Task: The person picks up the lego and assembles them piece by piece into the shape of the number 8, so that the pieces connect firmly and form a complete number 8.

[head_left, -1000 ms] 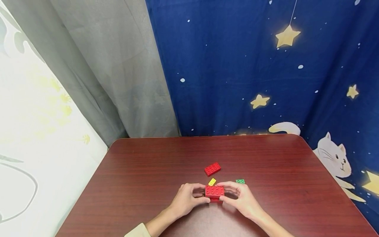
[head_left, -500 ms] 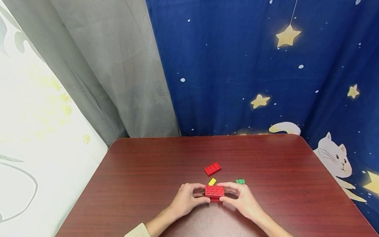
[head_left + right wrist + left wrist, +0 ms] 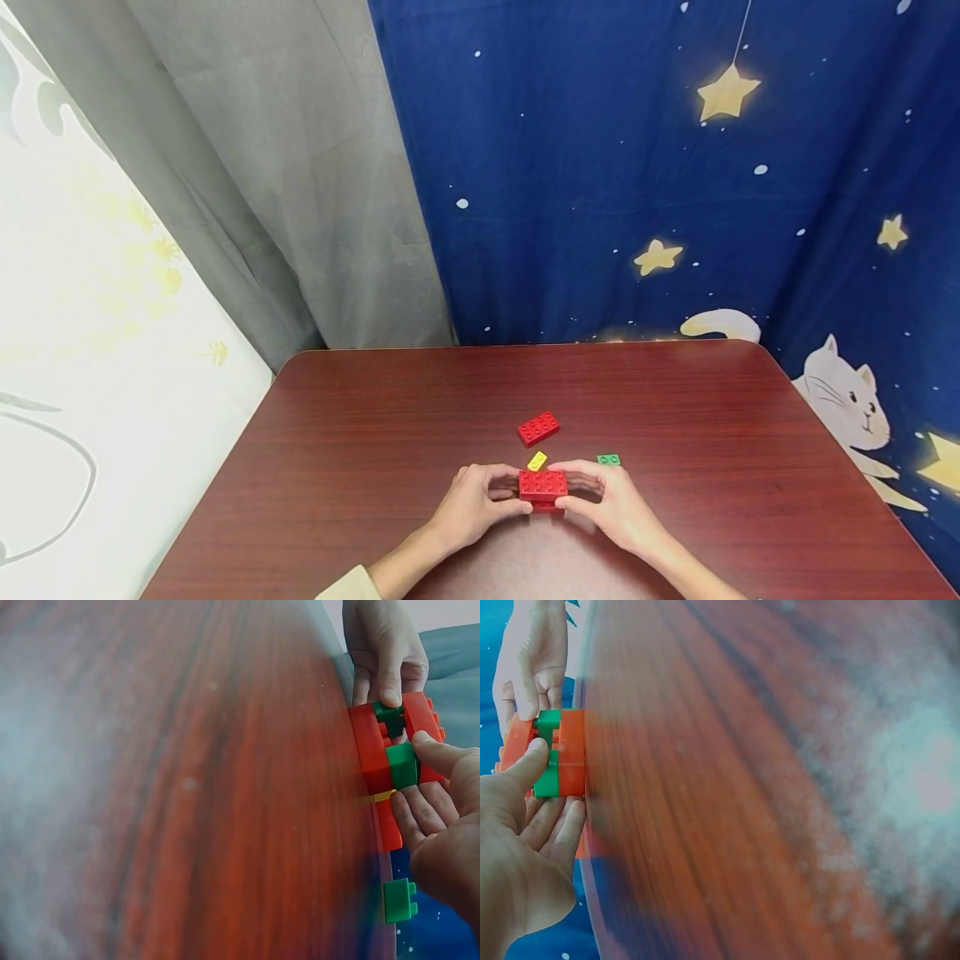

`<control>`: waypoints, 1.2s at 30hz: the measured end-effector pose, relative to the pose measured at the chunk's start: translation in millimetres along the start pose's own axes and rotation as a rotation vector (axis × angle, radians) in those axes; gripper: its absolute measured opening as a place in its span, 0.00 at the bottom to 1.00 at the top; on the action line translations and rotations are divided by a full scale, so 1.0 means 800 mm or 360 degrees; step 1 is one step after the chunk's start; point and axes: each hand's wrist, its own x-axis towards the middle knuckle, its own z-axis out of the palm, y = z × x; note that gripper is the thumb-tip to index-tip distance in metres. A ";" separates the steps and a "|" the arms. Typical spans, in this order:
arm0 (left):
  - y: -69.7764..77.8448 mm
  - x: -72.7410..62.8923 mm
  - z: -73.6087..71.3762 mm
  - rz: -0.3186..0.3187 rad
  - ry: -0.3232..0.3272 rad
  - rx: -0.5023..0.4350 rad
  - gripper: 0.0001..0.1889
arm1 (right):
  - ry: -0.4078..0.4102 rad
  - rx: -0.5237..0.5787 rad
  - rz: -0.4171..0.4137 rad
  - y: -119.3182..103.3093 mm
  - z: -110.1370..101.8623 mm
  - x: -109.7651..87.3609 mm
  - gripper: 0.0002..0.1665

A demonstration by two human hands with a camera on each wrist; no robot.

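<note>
Both hands meet at a small stack of toy building bricks near the table's front. My left hand [image 3: 477,502] pinches the left end between thumb and fingers; my right hand [image 3: 613,505] does the same at the right end. On top is a red brick [image 3: 543,485] with studs up. Beneath it, the wrist views show two green bricks [image 3: 403,765] set apart, with a gap between them, on a lower red brick [image 3: 572,752]. Thumbs lie on the near side. Whether the top brick sits fully down on the green ones I cannot tell.
Beyond the stack a yellow brick [image 3: 537,461] and another red brick [image 3: 538,428] lie on the brown table [image 3: 360,433]. A small green brick [image 3: 608,459] is behind the right hand. Grey and blue curtains [image 3: 570,167] hang past the far edge.
</note>
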 end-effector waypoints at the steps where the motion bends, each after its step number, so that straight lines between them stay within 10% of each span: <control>1: 0.000 0.000 0.000 -0.0002 -0.0001 0.0002 0.20 | 0.0000 -0.0005 -0.0005 0.000 0.000 0.000 0.25; 36: 0.007 -0.006 -0.005 0.0186 -0.0108 0.0119 0.24 | -0.0023 0.0057 0.0044 -0.002 -0.002 0.002 0.24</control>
